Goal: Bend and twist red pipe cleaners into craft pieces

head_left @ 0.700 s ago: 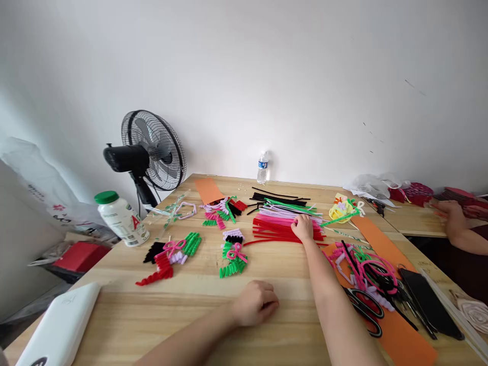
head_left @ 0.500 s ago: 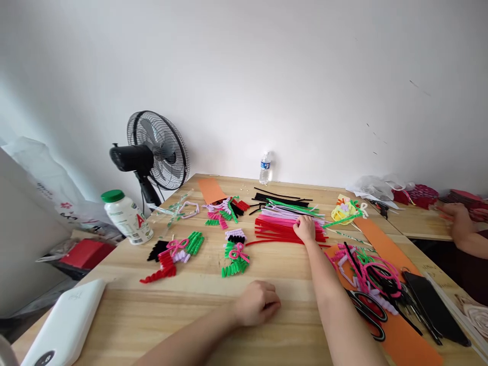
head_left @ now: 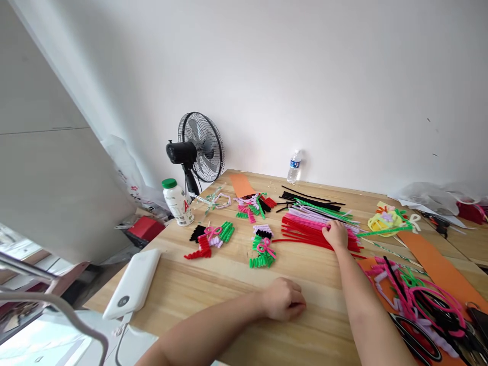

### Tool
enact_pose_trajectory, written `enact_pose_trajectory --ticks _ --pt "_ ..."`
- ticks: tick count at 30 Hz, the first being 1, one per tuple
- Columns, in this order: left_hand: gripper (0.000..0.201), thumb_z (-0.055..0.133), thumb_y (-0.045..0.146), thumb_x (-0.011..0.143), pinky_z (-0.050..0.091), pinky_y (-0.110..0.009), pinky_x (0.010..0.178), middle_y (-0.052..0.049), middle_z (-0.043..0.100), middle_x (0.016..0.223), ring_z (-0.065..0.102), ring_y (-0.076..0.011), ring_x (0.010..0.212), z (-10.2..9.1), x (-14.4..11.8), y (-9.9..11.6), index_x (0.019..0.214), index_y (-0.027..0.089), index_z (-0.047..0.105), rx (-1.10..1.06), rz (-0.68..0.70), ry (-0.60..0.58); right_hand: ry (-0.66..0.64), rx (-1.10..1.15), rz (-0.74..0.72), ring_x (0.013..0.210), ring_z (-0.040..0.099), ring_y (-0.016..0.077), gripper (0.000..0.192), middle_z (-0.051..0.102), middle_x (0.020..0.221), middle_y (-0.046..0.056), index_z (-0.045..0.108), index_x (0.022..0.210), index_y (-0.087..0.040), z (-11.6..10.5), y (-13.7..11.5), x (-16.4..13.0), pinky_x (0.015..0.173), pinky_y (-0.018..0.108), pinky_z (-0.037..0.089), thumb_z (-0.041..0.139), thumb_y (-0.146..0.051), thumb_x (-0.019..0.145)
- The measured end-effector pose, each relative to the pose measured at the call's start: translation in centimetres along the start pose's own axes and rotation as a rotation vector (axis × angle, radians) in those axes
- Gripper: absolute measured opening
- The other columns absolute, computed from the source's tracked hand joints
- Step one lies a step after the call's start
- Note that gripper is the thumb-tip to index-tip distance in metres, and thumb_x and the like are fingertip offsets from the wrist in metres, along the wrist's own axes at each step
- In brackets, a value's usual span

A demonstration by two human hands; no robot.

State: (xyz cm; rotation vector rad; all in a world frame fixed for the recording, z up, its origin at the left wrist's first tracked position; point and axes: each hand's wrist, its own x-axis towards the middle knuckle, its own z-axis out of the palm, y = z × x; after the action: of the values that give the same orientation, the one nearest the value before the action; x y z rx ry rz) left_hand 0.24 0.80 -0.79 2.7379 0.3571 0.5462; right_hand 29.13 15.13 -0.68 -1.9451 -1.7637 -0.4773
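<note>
My right hand is over a spread of pipe cleaners, its fingers bent down onto the pink and red ones. Which strands are pinched is hidden under the hand. Lilac, green and black pipe cleaners lie just behind. Curled into a loose fist, my left hand rests on the bare wood in front, with nothing visible in it. Left of the strands lie coiled pipe-cleaner pieces with pink bows: a green, black and lilac one and a red, black and green one.
At right are scissors, a pink tangle, orange paper and a yellow pipe-cleaner piece. A water bottle stands by the wall. A white bottle, power bank and fan are at left.
The view has swung left, so everything appears farther right. My right hand is still on the pink and red pipe cleaners, and my left stays curled on the table.
</note>
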Motion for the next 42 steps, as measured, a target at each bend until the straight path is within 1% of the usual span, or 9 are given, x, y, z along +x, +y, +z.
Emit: enact_pose_trajectory --ticks 13,32,42 --pt "0.014 0.051 0.021 0.080 0.039 -0.023 0.057 -0.004 0.063 0.071 0.056 -0.0124 0.064 -0.25 0.05 0.19 0.078 0.017 0.065 -0.017 0.001 -0.004 0.006 -0.016 0.012 0.078 0.050 0.0222 0.007 0.060 0.075 0.006 0.057 0.069 -0.019 0.05 0.12 -0.09 0.067 0.030 0.035 0.051 -0.022 0.070" --pt "0.015 0.051 0.023 0.081 0.040 -0.024 0.056 -0.003 0.064 0.070 0.058 -0.0130 0.064 0.16 -0.02 -0.02 0.078 0.019 0.065 0.026 0.014 0.014 0.009 -0.013 0.013 0.079 0.051 0.0226 0.009 0.061 0.075 0.006 0.058 0.069 -0.020 0.18 0.23 0.00 0.069 0.030 0.037 0.050 -0.022 0.071" --pt "0.014 0.051 0.023 0.081 0.041 -0.024 0.057 -0.003 0.064 0.071 0.058 -0.0132 0.064 -0.13 -0.02 0.12 0.078 0.019 0.064 0.010 0.004 0.005 0.018 -0.022 0.013 0.079 0.051 0.0229 0.009 0.062 0.076 0.006 0.058 0.069 -0.020 0.30 0.25 -0.02 0.069 0.030 0.037 0.050 -0.023 0.071"
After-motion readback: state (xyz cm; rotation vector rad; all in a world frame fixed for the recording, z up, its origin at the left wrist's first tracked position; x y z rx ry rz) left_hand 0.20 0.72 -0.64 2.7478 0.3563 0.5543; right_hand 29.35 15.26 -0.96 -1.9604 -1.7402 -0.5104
